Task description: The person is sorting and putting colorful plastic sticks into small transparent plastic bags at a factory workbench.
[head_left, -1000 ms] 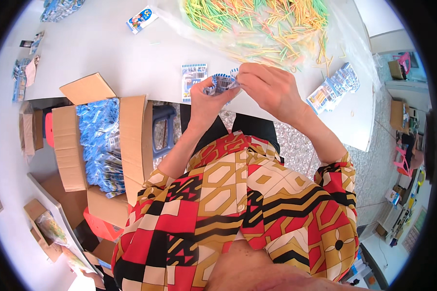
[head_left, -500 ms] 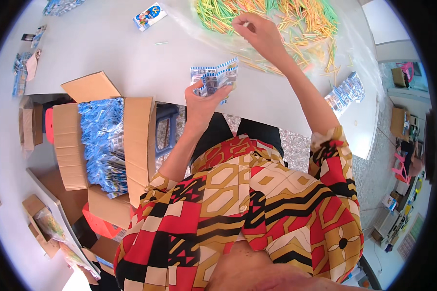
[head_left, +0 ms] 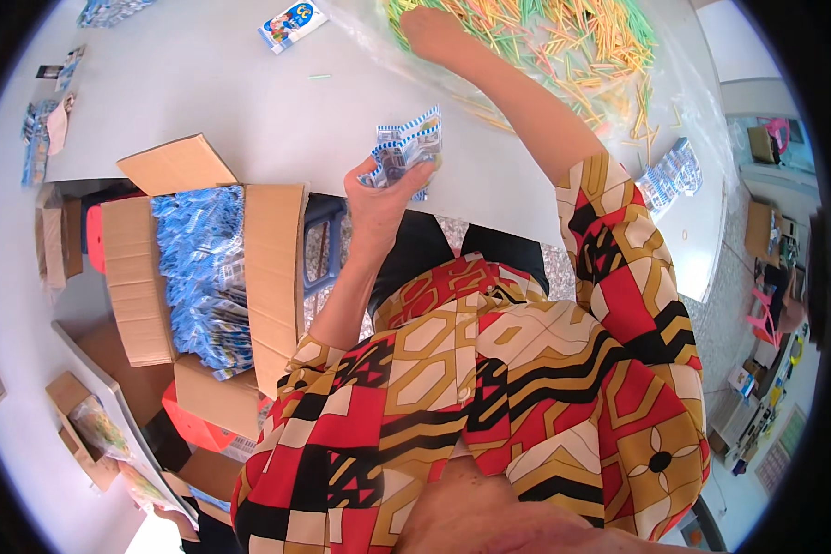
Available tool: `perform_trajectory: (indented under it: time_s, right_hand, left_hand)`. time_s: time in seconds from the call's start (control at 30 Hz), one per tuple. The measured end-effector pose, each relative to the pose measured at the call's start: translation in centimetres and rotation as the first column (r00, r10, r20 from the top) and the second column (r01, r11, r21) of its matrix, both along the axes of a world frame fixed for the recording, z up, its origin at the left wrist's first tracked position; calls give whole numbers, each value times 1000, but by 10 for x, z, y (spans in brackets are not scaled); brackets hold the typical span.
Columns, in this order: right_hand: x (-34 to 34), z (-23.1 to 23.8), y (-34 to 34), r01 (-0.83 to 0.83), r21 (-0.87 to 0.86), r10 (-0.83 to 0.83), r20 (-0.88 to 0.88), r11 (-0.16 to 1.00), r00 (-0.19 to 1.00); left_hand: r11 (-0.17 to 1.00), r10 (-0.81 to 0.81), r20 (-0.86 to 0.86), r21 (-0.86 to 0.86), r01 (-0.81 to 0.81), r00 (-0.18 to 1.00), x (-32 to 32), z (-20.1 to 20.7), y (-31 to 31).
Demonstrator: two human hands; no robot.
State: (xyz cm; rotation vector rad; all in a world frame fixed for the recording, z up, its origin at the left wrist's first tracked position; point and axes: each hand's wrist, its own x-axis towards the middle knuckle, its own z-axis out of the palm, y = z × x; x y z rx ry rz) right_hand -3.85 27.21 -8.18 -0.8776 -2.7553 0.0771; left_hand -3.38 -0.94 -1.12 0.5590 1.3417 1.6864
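The blue-and-white packet is held in the left hand, above the near edge of the white table; it is clamped between the thumb and the fingers. The right hand is placed at the left side of the thin coloured sticks, which are spread on clear plastic. Whether its fingers are apart or together cannot be told. At the left, an open cardboard box is filled with blue packages.

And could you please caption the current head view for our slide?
Left hand holding a blue-and-white packet, right hand at a pile of colourful sticks.
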Motion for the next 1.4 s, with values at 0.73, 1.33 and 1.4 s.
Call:
perform_trajectory:
  time_s: [0.73,1.33,1.4]
  right_hand:
    - [100,33,14,-58,-538,-208,-419,841,884]
    - [141,61,-9,-77,-342,-154,-600,937,785]
    - [157,91,-22,-109,-490,-216,-560,865,800]
  left_hand:
    - [999,13,10,-40,-13,1000,15,-3,7]
    - [995,-98,-210,-29,94,973,25,7,22]
    - [995,-102,-226,-41,95,969,26,9,23]
